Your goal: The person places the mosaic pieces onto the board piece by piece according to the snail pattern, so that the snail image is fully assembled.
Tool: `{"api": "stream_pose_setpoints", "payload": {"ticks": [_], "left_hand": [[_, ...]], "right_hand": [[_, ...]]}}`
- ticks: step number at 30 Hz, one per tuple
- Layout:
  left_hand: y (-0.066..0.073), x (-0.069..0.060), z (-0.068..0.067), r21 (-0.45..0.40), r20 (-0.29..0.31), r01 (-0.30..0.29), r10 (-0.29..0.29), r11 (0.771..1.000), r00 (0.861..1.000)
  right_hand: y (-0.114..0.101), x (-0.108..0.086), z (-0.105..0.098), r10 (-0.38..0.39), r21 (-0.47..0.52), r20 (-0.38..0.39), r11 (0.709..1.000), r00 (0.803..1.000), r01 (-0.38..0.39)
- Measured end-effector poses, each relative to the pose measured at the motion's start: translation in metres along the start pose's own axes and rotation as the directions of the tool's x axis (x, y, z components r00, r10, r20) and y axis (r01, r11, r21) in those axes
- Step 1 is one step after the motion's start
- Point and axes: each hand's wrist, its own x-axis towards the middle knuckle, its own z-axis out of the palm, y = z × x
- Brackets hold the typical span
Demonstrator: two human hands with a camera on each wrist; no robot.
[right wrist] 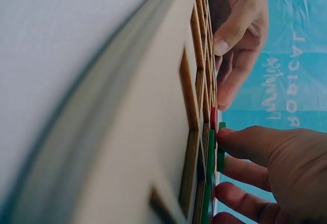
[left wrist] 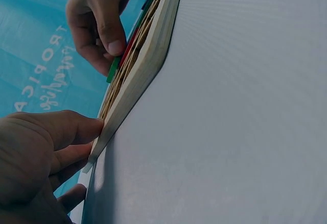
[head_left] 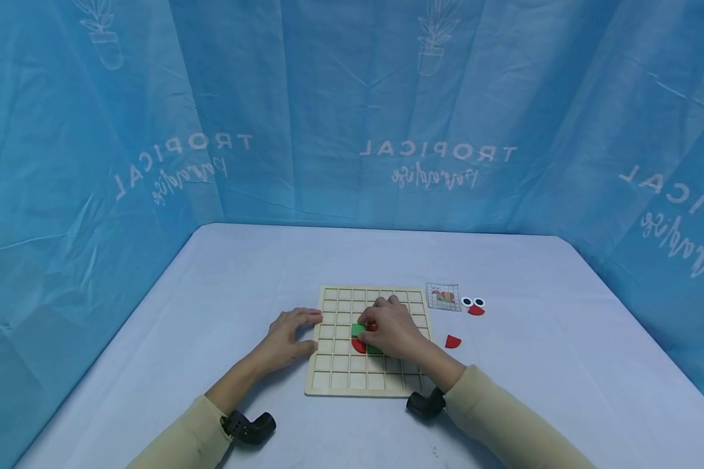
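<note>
A pale wooden grid board (head_left: pixel 358 393) lies flat on the table. My right hand (head_left: pixel 396 333) is over its middle, pinching a green square tile (head_left: pixel 358 330) between thumb and fingers; in the right wrist view the held tile (right wrist: pixel 222 155) stands slightly above the board. Close by on the grid are a red rounded piece (head_left: pixel 359 346) and another green piece (head_left: pixel 374 350), both partly covered by the hand. More red shows beneath the right fingers. At the board's left edge, my left hand (head_left: pixel 281 342) touches the rim with thumb and fingertips, its fingers loosely extended.
Right of the board lie a small printed picture card (head_left: pixel 444 297), two round eye pieces (head_left: pixel 472 302), a red piece (head_left: pixel 476 311) just below them and another red quarter-round piece (head_left: pixel 453 341). White cloth covers the table (head_left: pixel 252 260). Blue printed curtains (head_left: pixel 340 117) surround it.
</note>
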Motion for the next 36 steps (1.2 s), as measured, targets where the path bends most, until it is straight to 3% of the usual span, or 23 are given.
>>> {"api": "stream_pose_setpoints", "payload": {"ticks": [14,20,25,32,36], "left_hand": [[-0.001,0.0,0.0,0.008,-0.003,0.001,-0.001,1.0,1.0],[-0.001,0.0,0.001,0.005,-0.002,0.006,-0.006,1.0,1.0],[-0.001,0.0,0.002,0.01,-0.007,0.0,0.0,1.0,1.0],[-0.002,0.0,0.001,0.002,0.002,0.001,-0.001,1.0,1.0],[-0.004,0.0,0.001,-0.01,0.003,-0.004,0.004,1.0,1.0]], "right_hand": [[0.001,-0.001,0.002,-0.012,-0.005,-0.014,1.0,1.0,0.012],[0.003,-0.006,-0.006,0.004,0.03,-0.057,1.0,0.998,-0.002],[0.014,-0.021,-0.02,0.09,0.053,-0.079,0.995,0.993,-0.086],[0.048,-0.054,-0.037,0.252,0.048,-0.105,0.967,0.962,-0.248],[0.068,-0.072,-0.046,0.298,0.036,-0.094,0.954,0.95,-0.296]]}}
